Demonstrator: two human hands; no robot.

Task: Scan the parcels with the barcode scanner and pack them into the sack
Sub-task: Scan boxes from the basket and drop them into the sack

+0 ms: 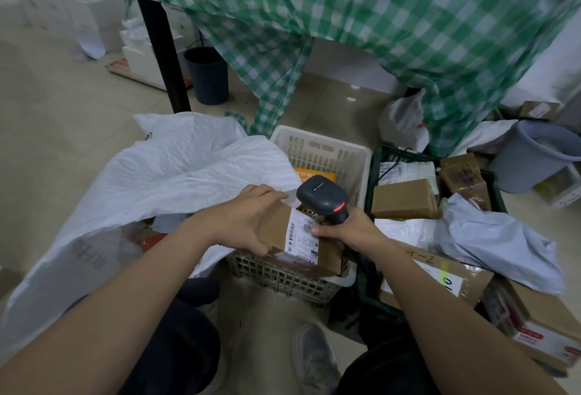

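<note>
Crumpled white woven plastic sack (157,181) lying open at left. Left hand (248,218) gripping brown cardboard parcel (298,237) over white slatted plastic basket (320,155). Right hand (349,231) clutching dark grey handheld barcode scanner (323,199), thumb on white label (301,237).

One scanner (323,198), two baskets (317,146) (382,155), two bins (209,75) (531,155), one sack (176,171)

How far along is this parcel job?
Some items already show through the white sack. In hand: the left hand grips a cardboard parcel over the white basket, and the right hand holds the scanner. Left: boxes and bags in the black crate.
</note>
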